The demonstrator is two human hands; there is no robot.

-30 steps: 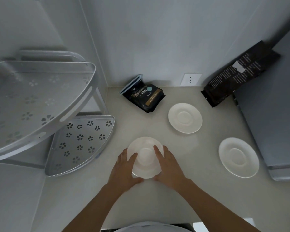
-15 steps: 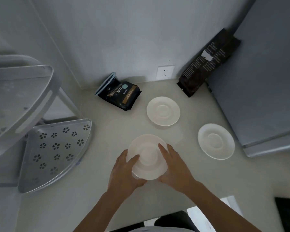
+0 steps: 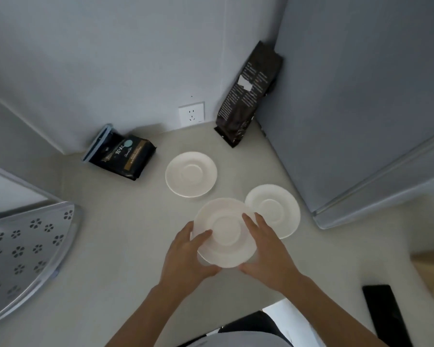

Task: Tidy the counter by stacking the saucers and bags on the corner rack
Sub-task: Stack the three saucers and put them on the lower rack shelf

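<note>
Holding a round white ceramic saucer in both hands above the pale counter.
Left hand and right hand clasp its opposite rims, thumbs on top; it overlaps a second white saucer, with a third beyond and the perforated metal corner rack far left.

The three saucers, the held one, the one behind it and the one at right, are plain white, and the tabletop is pale beige. The corner rack is silver grey with a pattern of small flower-shaped holes. The lying bag is black with a brown band and a light blue dot, and the standing bag is black with white print.
</note>
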